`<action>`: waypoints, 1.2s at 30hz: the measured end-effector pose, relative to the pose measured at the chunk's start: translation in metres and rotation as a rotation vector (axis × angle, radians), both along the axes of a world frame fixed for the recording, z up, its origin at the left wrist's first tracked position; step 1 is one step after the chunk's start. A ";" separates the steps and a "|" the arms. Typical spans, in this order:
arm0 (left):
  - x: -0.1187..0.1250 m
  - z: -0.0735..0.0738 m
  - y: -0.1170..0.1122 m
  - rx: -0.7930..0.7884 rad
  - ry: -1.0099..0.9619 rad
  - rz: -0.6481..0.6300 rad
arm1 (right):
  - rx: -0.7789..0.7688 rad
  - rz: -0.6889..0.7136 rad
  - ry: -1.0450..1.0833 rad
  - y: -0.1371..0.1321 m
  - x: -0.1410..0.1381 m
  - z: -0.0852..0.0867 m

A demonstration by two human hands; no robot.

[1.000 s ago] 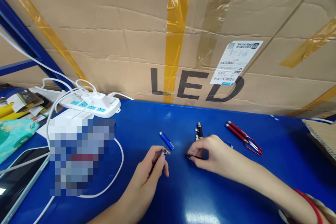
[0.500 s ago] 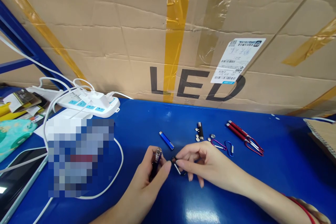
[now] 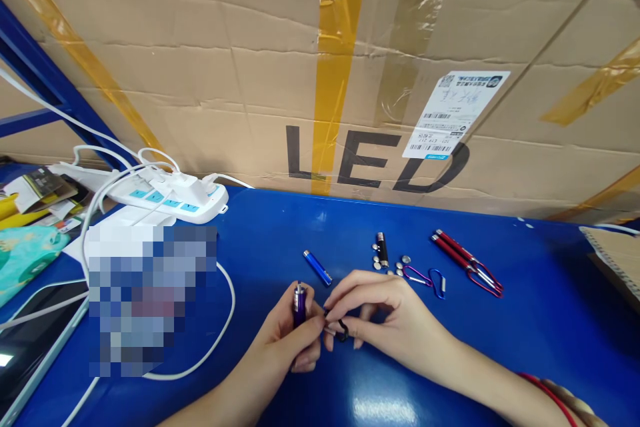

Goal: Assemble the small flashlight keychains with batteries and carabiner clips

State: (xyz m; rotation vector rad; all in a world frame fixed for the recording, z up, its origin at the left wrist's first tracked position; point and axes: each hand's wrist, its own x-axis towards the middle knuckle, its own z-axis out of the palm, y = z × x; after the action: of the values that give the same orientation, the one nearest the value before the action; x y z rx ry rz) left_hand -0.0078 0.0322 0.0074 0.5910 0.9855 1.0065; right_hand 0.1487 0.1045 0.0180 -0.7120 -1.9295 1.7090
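Observation:
My left hand (image 3: pixel 293 337) is closed around a small purple penlight (image 3: pixel 299 303), its silver end pointing up. Between the fingertips of my right hand (image 3: pixel 395 310) is a black carabiner clip (image 3: pixel 343 331), partly covered by the fingers. The two hands meet there, the left thumb tip against the right fingers. Just beyond them lies a blue penlight (image 3: pixel 317 267). Behind the right hand are a black penlight (image 3: pixel 382 250), several button cells (image 3: pixel 377 265), a purple carabiner (image 3: pixel 418 276) and a blue carabiner (image 3: pixel 439 284).
Two red penlights (image 3: pixel 454 251) with red clips lie at the right. A white power strip (image 3: pixel 207 210) with cables, a blurred-out item (image 3: pixel 145 300) and a tablet-like device (image 3: pixel 43 347) occupy the left. A large cardboard box (image 3: pixel 240 80) walls off the back of the blue table (image 3: pixel 270 220).
My right hand has moved left with the black carabiner, so its fingers now meet my left hand. The purple penlight has turned more upright in my left hand.

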 end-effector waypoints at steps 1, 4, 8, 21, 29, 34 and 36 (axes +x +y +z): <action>0.000 0.000 0.000 -0.010 -0.012 0.000 | 0.057 -0.002 -0.014 0.001 0.001 0.000; -0.001 -0.001 0.001 0.010 -0.039 0.003 | 0.147 0.013 -0.031 0.004 0.002 0.000; -0.002 -0.001 0.001 0.073 -0.036 0.000 | 0.259 0.031 -0.035 0.008 0.004 0.002; -0.007 -0.002 0.000 0.121 0.120 -0.047 | 0.880 0.060 0.111 0.000 0.010 -0.008; -0.005 -0.005 0.003 0.127 0.142 -0.062 | 1.295 0.042 -0.058 0.000 0.009 -0.006; -0.005 -0.007 0.004 0.142 0.211 0.026 | 1.180 0.045 -0.169 -0.001 0.008 -0.006; -0.005 -0.006 0.004 0.197 0.316 0.075 | 1.157 0.027 -0.201 -0.001 0.008 -0.005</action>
State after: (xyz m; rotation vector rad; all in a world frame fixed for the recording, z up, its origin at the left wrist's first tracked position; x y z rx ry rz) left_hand -0.0133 0.0362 0.0014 0.9016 1.2004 1.1051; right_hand 0.1568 0.1034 0.0130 -0.3775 -2.5703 0.3059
